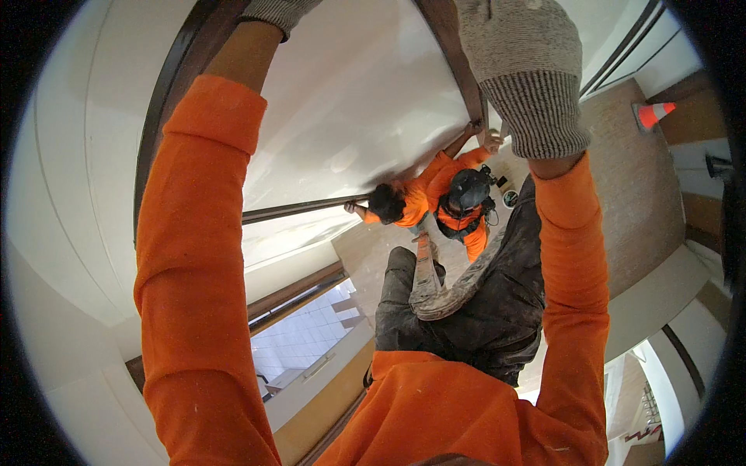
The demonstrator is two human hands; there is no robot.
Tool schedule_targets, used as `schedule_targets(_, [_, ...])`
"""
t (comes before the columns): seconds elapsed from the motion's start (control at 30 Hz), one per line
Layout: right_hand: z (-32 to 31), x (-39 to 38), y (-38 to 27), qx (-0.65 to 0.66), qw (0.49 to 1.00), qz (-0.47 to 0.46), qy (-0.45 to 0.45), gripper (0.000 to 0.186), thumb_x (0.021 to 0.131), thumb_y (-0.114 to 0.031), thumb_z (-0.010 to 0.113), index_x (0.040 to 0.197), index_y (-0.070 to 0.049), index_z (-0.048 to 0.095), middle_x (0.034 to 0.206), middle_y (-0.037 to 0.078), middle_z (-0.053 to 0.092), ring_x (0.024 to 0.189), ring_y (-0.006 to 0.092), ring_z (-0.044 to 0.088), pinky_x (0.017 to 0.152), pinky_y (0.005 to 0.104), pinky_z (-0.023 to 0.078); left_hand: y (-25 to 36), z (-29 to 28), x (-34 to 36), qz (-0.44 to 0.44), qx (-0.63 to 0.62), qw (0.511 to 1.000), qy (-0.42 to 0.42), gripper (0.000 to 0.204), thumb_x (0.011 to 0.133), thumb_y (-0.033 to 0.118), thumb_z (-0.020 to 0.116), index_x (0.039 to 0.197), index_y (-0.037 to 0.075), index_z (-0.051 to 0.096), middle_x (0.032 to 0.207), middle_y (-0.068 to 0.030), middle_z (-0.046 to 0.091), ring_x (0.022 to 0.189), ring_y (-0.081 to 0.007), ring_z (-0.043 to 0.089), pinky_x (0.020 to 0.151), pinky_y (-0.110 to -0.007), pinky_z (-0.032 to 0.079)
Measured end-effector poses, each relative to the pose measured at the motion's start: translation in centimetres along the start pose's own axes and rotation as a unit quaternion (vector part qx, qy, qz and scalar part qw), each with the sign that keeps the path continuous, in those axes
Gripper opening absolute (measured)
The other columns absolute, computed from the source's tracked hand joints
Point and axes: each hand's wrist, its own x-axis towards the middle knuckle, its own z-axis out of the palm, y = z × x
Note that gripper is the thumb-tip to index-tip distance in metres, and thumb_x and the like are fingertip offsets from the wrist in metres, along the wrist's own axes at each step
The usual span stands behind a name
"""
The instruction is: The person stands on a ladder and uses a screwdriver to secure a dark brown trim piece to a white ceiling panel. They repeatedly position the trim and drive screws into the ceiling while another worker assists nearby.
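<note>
My left hand (281,11), in a grey knit glove, is raised at the top edge. Only its cuff area shows, close to a dark brown frame piece (172,109); its fingers are out of the picture. My right hand (522,46), gloved the same way, reaches up beside another brown frame piece (451,46). The back of this hand faces me, and its fingertips are hidden. Between my arms spreads a large white surface (350,93) edged by the brown pieces. Whether either hand grips the frame cannot be seen.
Two people in orange tops (462,203) stand far below, hands at the frame's lower strip (303,208) and right side. A worn, stained ladder-like piece (427,283) rises between my legs. An orange-white cone (654,115) and a small round tub (510,199) stand on the floor.
</note>
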Motion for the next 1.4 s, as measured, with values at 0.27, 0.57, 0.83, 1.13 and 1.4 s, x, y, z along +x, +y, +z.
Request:
schedule_targets(0.27, [-1.6,0.5,-0.1,-0.062,0.995,-0.006,-0.078,0.022,0.096,-0.019,0.065,0.108,-0.001,0.061,0.095,0.017,0.065,0.085,0.0332,0.071,0.075,0.0449,0.057,-0.6,0.9,-0.5,0.005,-0.022,0.999,0.033,0.023,0.087,0.022,0.06,0.109,0.015,0.059,0.106,-0.0058,0.051,0.102,-0.0237,0.053,0.086,-0.042,0.043])
schedule_targets(0.57, [0.0,0.6,1.0,-0.041,0.989,-0.111,0.092,0.021,0.097,-0.023,0.066,0.094,-0.002,0.064,0.087,0.016,0.068,0.071,0.0318,0.068,0.065,0.0428,0.054,-0.1,0.7,-0.1,0.014,0.004,0.998,0.058,0.021,0.088,0.022,0.06,0.108,0.015,0.059,0.107,-0.0061,0.05,0.102,-0.024,0.052,0.085,-0.041,0.043])
schedule_targets(0.83, [-2.2,0.6,0.1,-0.037,0.994,-0.072,0.069,0.029,0.099,-0.027,0.064,0.111,-0.002,0.059,0.091,0.017,0.067,0.075,0.0322,0.07,0.068,0.042,0.057,-0.4,1.2,1.3,0.0,-0.018,0.999,0.043,0.02,0.086,0.021,0.061,0.105,0.016,0.06,0.103,-0.0046,0.052,0.099,-0.0235,0.053,0.083,-0.041,0.043])
schedule_targets(1.13, [-1.9,-0.7,-0.3,-0.016,0.994,-0.09,0.057,0.023,0.096,-0.025,0.066,0.101,-0.003,0.061,0.094,0.017,0.064,0.083,0.0346,0.068,0.069,0.0459,0.053,0.2,-0.1,0.1,-0.005,-0.047,0.999,0.008,0.023,0.086,0.022,0.062,0.108,0.015,0.06,0.105,-0.0047,0.053,0.101,-0.0237,0.054,0.085,-0.042,0.044])
schedule_targets(1.4, [-1.3,1.0,0.9,-0.001,0.994,-0.071,0.081,0.025,0.097,-0.023,0.063,0.109,-0.001,0.059,0.104,0.018,0.067,0.086,0.0334,0.069,0.068,0.044,0.054,-0.4,0.6,0.6,-0.003,-0.047,0.998,0.035,0.024,0.088,0.022,0.062,0.11,0.014,0.06,0.108,-0.0065,0.053,0.103,-0.0248,0.054,0.088,-0.043,0.044])
